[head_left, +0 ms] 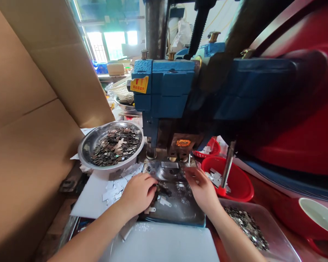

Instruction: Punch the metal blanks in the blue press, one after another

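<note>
My left hand (140,193) is at the left edge of the dark press bed (177,211), its fingers curled together beside a small heap of dark metal pieces (164,189). What its fingertips hold, if anything, is hidden. My right hand (203,187) reaches to the right side of the die (170,165), fingers loosely bent and apart, with nothing visible in them. A flat metal piece lies on the die under the punch block (182,145). Small silvery metal tabs (164,201) lie loose on the bed between my hands.
The blue press (169,83) stands ahead. At left are a steel bowl (83,154) of dark metal parts and scattered pale tabs (113,191). At right are a red basket (243,182), a clear tray (276,236) of small parts and a red mug (292,216). Cardboard (30,109) walls the left.
</note>
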The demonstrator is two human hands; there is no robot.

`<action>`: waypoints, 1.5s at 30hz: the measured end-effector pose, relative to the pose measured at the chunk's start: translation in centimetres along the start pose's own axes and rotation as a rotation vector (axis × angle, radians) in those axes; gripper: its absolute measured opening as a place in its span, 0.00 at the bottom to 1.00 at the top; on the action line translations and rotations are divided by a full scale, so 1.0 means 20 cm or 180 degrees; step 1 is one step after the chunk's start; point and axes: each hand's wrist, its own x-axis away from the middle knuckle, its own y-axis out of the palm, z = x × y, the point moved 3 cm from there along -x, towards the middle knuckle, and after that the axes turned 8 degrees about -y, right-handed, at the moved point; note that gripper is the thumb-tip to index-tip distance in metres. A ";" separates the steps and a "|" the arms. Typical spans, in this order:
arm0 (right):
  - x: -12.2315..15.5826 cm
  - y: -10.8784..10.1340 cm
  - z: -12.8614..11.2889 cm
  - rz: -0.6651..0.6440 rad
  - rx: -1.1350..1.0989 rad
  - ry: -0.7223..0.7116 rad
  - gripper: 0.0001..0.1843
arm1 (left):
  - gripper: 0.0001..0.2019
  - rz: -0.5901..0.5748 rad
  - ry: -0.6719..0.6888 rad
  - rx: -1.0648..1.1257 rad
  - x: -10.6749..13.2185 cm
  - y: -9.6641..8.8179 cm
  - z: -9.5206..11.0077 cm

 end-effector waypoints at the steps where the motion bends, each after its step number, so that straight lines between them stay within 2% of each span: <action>1: 0.02 -0.02 0.00 -0.0056 0.0040 0.0011 0.11 | 0.11 -0.0142 -0.0025 -0.0059 0.02 0.02 0.00; 5: 0.07 -0.08 0.05 -0.0118 0.0304 0.0066 0.13 | 0.15 -0.0397 -0.0083 -0.0249 0.04 0.06 -0.01; 8: 0.09 -0.10 0.10 -0.0173 0.0607 -0.0048 0.12 | 0.13 -0.0409 -0.0033 -0.0184 0.03 0.06 -0.01; 12: 0.11 -0.09 0.11 -0.0398 0.1215 -0.0487 0.12 | 0.09 -0.0276 -0.0037 0.0185 0.03 0.05 0.00; 17: 0.13 -0.06 0.09 -0.0503 0.1899 -0.0913 0.13 | 0.06 -0.0329 -0.0380 0.0905 0.04 0.06 0.01; 21: 0.14 -0.07 0.09 -0.0473 0.1765 -0.0983 0.12 | 0.11 -0.0360 -0.0574 0.1582 0.04 0.05 0.03; 24: 0.09 -0.05 0.04 -0.0331 0.1574 -0.0977 0.12 | 0.09 -0.0441 -0.0889 0.1982 0.03 0.05 0.03; 28: -0.06 0.04 -0.07 -0.0075 0.1215 -0.1014 0.11 | 0.12 -0.0318 -0.1162 0.2258 -0.02 0.03 0.03; 33: -0.17 0.14 -0.16 -0.0157 0.1628 -0.1031 0.10 | 0.10 -0.0119 -0.1129 0.2330 -0.07 0.00 0.03; 41: -0.09 0.08 -0.20 -0.0597 0.1820 -0.1602 0.13 | 0.09 0.0175 -0.1102 0.2292 -0.17 -0.02 0.01; 45: -0.07 0.07 -0.15 -0.0420 0.1419 -0.1511 0.17 | 0.09 0.0283 -0.1060 0.2237 -0.25 0.00 0.05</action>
